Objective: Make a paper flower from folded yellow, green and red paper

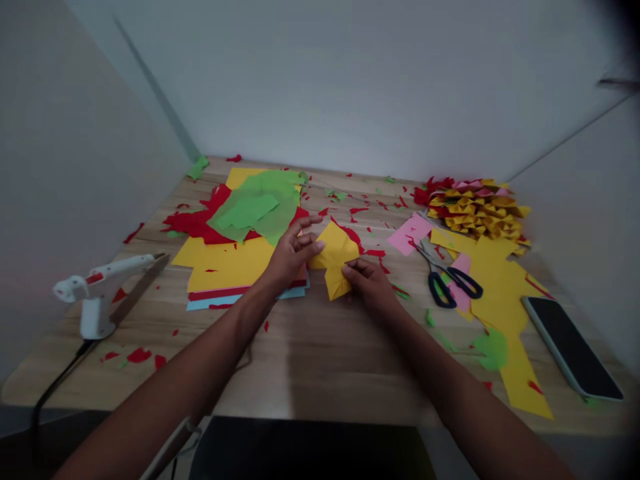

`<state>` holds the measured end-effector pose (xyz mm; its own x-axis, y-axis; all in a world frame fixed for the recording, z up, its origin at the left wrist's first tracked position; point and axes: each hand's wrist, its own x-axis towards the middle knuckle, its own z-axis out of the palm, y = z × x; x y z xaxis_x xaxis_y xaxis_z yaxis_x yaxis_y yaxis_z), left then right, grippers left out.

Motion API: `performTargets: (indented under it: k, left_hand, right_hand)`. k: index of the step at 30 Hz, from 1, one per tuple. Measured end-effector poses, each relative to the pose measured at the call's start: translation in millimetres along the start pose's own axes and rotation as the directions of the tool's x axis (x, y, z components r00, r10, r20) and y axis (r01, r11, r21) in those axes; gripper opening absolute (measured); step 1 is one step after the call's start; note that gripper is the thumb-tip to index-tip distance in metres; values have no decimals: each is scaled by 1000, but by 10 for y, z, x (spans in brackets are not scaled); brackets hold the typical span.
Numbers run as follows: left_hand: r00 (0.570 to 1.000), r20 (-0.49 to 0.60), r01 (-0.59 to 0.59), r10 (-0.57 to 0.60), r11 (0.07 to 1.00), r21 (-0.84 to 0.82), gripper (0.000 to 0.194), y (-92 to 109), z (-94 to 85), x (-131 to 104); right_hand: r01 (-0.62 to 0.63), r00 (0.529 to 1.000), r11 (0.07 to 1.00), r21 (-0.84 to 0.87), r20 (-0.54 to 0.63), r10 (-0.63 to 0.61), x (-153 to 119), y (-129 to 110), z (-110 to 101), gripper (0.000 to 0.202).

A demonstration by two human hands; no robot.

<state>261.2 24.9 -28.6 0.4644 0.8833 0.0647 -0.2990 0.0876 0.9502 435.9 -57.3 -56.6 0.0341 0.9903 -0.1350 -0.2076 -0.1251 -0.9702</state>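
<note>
A yellow paper flower cutout (337, 252) with creased petals is held up over the middle of the table. My left hand (293, 257) pinches its left petal between thumb and finger, the other fingers stretched away. At the lower right petal, my right hand (369, 283) grips the paper with thumb and curled fingers. Behind the cutout lie red paper scraps (354, 237). Just left of it rests a stack of coloured sheets (233, 270), yellow on top with red and light blue edges below, partly hidden by my left hand.
Black-handled scissors (445, 277) lie to the right, by pink paper (411, 233) and a large cut yellow sheet (493, 280). Folded paper flowers (477, 210) are piled at back right. A phone (573, 347) lies near the right edge; a corded glue gun (100, 293) stands left. Green paper (265, 200) covers the stack's back.
</note>
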Motion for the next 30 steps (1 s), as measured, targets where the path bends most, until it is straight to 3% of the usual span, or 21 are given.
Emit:
performTargets:
  k: [3,8,10,12,14,19,25,30]
  left_hand:
    - [991,50,-129,123,983,130,59,156,14,-3]
    - [964,135,-258,230,933,253,51,439,57,-116]
    - [948,49,-314,315,899,305,45,524,75,-254]
    - [937,-94,-282,336,889,362,39,545,92,-451]
    - [948,-182,-174,261,904,390,33,487,113,-678]
    - [995,-90,4,37,909,417,32,152,208,-1141]
    - [991,-84,-66,106,922,381,29,-126,333,-1260]
    - [991,-57,-90,118,929,360,26,-272,269,-1217]
  right_hand:
    - [50,999,999,-15,-14,-50,11,-54,-21,32]
    - [90,995,996,-31,-31,-91,-152,-200,-72,36]
    - [105,992,994,-19,-63,-106,-268,-195,-66,36]
    - [116,989,993,-2,-97,-115,-370,-136,-31,37]
    - [119,986,993,13,-119,-117,-436,-44,34,35]
    - [105,989,994,18,-104,-103,-494,148,265,21]
    - [144,988,989,-24,-58,-145,-586,233,503,28]
    - [247,962,968,-46,-104,-251,-629,309,460,29]
